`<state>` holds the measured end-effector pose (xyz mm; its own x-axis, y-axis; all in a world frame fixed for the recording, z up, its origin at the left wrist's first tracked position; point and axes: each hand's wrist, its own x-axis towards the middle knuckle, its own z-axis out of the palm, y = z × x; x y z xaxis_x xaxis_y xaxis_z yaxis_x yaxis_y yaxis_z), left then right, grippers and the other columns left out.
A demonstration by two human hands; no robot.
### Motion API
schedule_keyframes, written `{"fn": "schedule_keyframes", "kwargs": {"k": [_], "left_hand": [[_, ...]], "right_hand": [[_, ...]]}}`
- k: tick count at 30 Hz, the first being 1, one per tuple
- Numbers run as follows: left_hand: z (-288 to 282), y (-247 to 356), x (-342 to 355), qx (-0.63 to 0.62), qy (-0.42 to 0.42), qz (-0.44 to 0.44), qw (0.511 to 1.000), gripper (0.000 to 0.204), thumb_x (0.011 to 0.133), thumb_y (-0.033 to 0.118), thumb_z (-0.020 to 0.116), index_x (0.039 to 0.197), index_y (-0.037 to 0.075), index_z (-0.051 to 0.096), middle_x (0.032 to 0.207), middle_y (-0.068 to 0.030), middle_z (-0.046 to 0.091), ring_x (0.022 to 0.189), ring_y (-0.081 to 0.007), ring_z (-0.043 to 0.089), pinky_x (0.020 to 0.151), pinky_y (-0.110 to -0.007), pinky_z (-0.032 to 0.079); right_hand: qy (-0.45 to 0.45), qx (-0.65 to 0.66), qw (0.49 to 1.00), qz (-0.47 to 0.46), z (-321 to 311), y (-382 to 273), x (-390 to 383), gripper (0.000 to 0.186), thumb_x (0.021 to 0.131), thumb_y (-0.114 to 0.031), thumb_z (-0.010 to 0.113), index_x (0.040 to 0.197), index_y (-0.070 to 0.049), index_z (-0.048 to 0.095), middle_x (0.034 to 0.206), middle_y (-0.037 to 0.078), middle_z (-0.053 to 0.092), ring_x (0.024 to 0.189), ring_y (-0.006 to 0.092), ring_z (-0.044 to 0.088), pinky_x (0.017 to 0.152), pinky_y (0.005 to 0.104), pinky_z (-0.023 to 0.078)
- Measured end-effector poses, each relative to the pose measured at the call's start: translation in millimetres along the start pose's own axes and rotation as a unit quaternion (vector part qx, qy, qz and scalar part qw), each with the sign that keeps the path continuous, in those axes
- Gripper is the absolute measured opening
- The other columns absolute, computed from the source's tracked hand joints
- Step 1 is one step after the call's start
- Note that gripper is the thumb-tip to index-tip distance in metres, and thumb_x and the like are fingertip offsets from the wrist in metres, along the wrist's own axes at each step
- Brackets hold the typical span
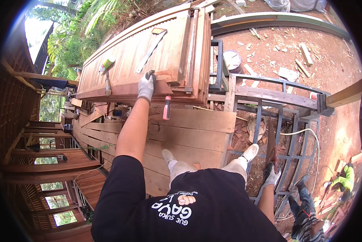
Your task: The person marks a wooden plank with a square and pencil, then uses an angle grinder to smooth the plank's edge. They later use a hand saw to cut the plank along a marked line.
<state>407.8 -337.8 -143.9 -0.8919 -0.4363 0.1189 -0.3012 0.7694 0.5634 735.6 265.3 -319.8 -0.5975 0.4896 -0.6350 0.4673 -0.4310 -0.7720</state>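
My left hand (147, 85), in a grey-white glove, is closed over a reddish-brown wooden board (161, 88) with a slanted end, along the near edge of a stack of wooden panels (126, 50). Just right of it, a red-and-black tool handle (167, 107) juts out below the edge; its working end is hidden. Low at my right side, my gloved right hand (272, 176) grips a handsaw (271, 141) by its brown handle, the blade pointing away from me. On the panels lie a try square (152, 50), a hammer (108, 85) and a green-and-white can (106, 65).
I stand astride the edge of a plank platform (189, 125), one foot beside a dark metal frame (296, 139). A pale hose (316, 141) crosses the frame. A white bucket (231, 60) and wood offcuts lie beyond. Two people (306, 218) (344, 179) are at lower right.
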Motion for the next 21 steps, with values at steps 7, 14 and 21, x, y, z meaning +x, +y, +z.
{"fn": "schedule_keyframes", "kwargs": {"k": [7,14,21], "left_hand": [[34.1,18.5,-19.9,0.251,-0.01,0.054,0.966,0.061,0.088,0.049,0.06,0.143,0.024,0.052,0.152,-0.0025,0.046,0.145,-0.0227,0.034,0.121,-0.052,0.014],[32.4,-26.2,-6.2,0.006,0.039,0.083,0.996,0.03,0.095,0.023,0.054,0.121,0.018,0.067,0.129,-0.0026,0.065,0.124,-0.0222,0.056,0.115,-0.046,0.027],[39.4,20.8,-28.1,0.111,0.245,-0.018,0.963,0.019,0.086,0.011,0.054,0.099,0.01,0.067,0.107,-0.0142,0.064,0.111,-0.0332,0.056,0.1,-0.044,0.042]], "right_hand": [[0.028,-0.03,0.999,-0.007,4.8,-16.2,7.7,0.012,0.092,-0.013,0.067,0.098,-0.005,0.061,0.066,0.001,0.057,0.048,0.0121,0.052,0.044,0.027,0.041],[-0.083,-0.109,0.986,-0.093,45.4,-68.8,17.3,0.018,0.091,-0.021,0.069,0.1,-0.007,0.061,0.068,0.002,0.059,0.048,0.0098,0.05,0.043,0.0251,0.039],[-0.344,-0.077,0.918,-0.18,132.2,-155.1,-55.9,0.037,0.088,-0.037,0.07,0.099,-0.002,0.065,0.075,0.003,0.064,0.057,0.0092,0.057,0.052,0.0233,0.043]]}}
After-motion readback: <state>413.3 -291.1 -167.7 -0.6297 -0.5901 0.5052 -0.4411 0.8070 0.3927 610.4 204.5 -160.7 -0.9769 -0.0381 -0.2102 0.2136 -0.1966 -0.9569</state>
